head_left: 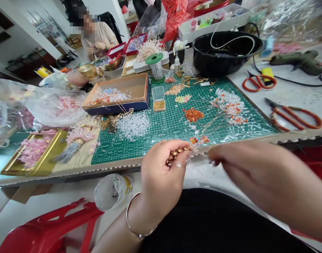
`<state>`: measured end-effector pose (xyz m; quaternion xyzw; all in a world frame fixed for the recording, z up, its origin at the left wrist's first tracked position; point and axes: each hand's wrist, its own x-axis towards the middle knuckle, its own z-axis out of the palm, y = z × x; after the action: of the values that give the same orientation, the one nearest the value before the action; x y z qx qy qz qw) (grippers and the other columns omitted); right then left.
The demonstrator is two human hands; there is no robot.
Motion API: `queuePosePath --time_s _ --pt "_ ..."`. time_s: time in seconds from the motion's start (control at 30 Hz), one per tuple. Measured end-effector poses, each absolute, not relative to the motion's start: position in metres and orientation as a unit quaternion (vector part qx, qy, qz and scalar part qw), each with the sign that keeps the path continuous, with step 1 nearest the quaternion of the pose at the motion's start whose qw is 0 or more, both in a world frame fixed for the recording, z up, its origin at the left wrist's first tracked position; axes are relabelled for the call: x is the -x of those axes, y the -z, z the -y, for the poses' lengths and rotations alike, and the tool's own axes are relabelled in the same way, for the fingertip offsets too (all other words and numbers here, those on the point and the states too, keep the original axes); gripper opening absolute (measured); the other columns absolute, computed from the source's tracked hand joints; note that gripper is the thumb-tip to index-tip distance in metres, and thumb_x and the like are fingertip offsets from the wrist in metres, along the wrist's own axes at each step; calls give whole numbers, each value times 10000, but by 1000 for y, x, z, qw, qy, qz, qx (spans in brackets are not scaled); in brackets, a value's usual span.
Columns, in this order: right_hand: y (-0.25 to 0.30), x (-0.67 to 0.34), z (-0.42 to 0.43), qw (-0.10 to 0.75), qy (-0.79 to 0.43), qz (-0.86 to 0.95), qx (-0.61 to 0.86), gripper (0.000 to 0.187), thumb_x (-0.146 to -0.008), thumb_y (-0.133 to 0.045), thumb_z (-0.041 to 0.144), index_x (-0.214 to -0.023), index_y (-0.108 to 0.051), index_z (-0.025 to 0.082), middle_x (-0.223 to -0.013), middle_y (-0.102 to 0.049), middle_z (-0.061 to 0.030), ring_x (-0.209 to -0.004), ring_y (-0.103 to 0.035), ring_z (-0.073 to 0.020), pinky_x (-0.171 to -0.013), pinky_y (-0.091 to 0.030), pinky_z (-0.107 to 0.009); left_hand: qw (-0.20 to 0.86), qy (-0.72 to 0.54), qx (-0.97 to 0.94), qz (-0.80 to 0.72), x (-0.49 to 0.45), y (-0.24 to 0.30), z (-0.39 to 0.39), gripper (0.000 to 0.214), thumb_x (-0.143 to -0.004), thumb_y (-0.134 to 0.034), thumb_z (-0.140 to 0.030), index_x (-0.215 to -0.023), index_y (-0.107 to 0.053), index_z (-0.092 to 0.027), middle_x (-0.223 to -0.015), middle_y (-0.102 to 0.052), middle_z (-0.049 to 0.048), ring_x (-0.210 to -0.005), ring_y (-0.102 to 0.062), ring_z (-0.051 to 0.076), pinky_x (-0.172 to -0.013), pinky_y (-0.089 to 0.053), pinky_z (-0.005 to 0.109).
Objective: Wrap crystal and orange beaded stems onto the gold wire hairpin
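Note:
My left hand [162, 172] is closed around a gold beaded band [175, 154], pinching its end between thumb and forefinger. At that end a small cluster of orange and clear beads [200, 140] sticks up. My right hand [245, 175], blurred by motion, is held just to the right with its fingers drawn together; what is in them, if anything, I cannot make out. On the green cutting mat [161, 135] beyond lie orange beads [193, 114], wired clear and orange bead sprays [230, 105] and a heap of clear beads [133, 125].
Red-handled pliers [295, 114], small snips [258, 83] and a glue gun [299, 62] lie at the right. A black basin [224, 52] and an orange-rimmed box [118, 95] stand behind. A bucket [112, 191] and red chair [52, 225] are below the table edge. Another person [97, 33] sits across.

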<state>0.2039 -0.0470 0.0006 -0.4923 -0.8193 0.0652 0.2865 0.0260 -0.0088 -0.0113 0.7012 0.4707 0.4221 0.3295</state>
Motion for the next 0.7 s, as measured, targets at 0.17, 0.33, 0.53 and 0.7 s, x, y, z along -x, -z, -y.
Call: queuePosePath --time_s 0.17,0.33,0.53,0.7 --pt "2 -191 57 294 -46 827 477 229 -908 -390 84 -804 -546 216 -581 -593 4 -460 -562 -144 -464 -380 -300 638 -435 -466 -432 -26 11 2 87 -820 -828 -231 -889 -776 -241 -812 -759 -22 -749 -684 117 -709 -522 229" --pt "9 -188 64 299 -9 826 478 171 -963 -387 132 -1010 -543 182 -573 -525 45 -445 -463 -148 -463 -294 -331 784 -405 -291 -371 -30 10 -2 175 -728 -895 -208 -838 -761 -178 -715 -751 10 -605 -614 66 -621 -455 175" --pt "11 -193 64 336 -62 820 459 205 -970 -387 103 -1088 -542 164 -664 -631 13 -500 -541 -130 -469 -351 -296 801 -373 -259 -389 -31 11 -2 215 -706 -911 -216 -827 -744 -155 -697 -749 25 -551 -551 51 -557 -374 163" --pt "8 -196 71 343 -119 787 500 151 -973 -456 190 -1033 -593 211 -683 -641 -5 -540 -567 -145 -488 -389 -273 832 -352 -235 -359 -29 11 -3 200 -728 -894 -182 -812 -719 -132 -691 -728 25 -502 -470 23 -523 -318 157"
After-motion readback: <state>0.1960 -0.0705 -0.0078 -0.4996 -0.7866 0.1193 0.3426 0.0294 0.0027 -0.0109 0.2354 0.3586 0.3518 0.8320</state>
